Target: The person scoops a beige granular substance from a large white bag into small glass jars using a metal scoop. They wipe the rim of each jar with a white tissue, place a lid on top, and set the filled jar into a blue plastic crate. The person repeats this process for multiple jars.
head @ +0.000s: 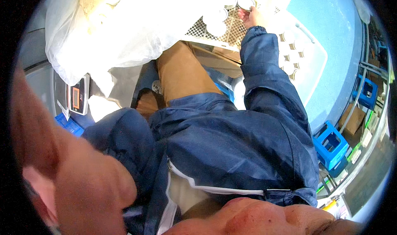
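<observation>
At the top of the view my right hand (250,18) grips a round white-topped tin (246,2) by its edge, with the thumb over the rim. More round white tins (216,28) lie beside it on a mesh-bottomed tray (214,42); glare washes out part of them. My left hand (90,170) is raised close to the camera at the lower left, large and blurred. Whether its fingers hold anything is hidden.
A big translucent plastic bag (139,49) lies left of the tray. A digital scale (80,95) stands farther left. On the right, a white translucent bin (316,70) holds several small round containers (288,55). Blue plastic stools (330,145) stand by a metal rack.
</observation>
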A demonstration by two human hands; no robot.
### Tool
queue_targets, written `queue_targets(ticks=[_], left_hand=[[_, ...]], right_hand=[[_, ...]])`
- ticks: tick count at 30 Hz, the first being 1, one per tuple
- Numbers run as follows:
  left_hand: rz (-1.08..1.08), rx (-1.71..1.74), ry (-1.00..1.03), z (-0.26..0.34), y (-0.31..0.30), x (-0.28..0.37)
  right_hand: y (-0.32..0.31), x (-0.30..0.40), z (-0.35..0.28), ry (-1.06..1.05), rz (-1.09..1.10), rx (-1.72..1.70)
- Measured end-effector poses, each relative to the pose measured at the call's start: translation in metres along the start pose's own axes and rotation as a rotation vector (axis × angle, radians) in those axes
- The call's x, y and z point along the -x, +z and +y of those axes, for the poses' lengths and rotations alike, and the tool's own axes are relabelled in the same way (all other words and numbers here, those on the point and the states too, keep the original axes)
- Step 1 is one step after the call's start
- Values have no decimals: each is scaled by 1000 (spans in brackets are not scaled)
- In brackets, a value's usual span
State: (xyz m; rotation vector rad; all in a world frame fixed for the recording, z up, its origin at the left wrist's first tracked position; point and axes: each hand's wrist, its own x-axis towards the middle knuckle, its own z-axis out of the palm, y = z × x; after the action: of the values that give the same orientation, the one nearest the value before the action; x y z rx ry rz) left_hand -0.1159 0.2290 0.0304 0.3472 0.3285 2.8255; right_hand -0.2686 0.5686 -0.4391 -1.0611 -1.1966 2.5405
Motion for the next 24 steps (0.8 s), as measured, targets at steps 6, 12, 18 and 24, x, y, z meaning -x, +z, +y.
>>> queue_targets(ticks=[6, 12, 18, 24], left_hand=[[152, -121, 48, 28, -21, 10], [303, -255, 139, 50, -63, 37], [450, -472, 94, 77, -87, 62], [511, -645, 134, 104, -95, 110]], right_hand=[[3, -39, 4, -106, 155, 104], [-2, -37, 10, -54, 197, 508], [7, -41, 21, -333, 411, 1019], [-9, -93, 39, -480, 373, 1255]])
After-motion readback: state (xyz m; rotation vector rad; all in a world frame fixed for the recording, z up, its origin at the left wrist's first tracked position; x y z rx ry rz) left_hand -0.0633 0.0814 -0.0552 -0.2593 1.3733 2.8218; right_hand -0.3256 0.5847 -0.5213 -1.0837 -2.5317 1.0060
